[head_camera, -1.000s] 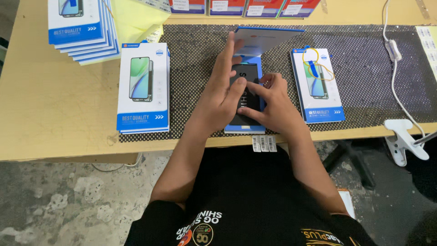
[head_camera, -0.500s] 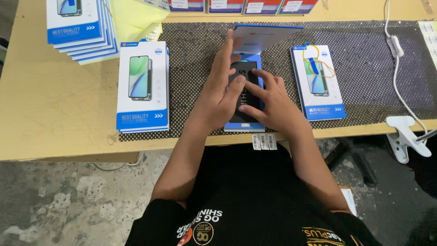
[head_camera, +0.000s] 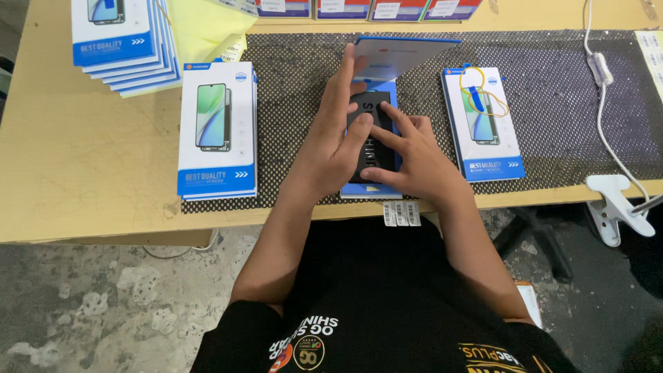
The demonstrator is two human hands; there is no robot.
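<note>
both hands press flat, fingers spread, gripping nothing: left hand and right hand on black screen panel in open blue box on mesh mat. panel looks thin, light, fragile; hold by edges.

Packing workshop: boxed phone screens stacked on workbench.

Both hands are laid flat, palms down, side by side. The left hand is stretched forward with fingers extended; the right hand is angled inward, fingers spread.
</note>
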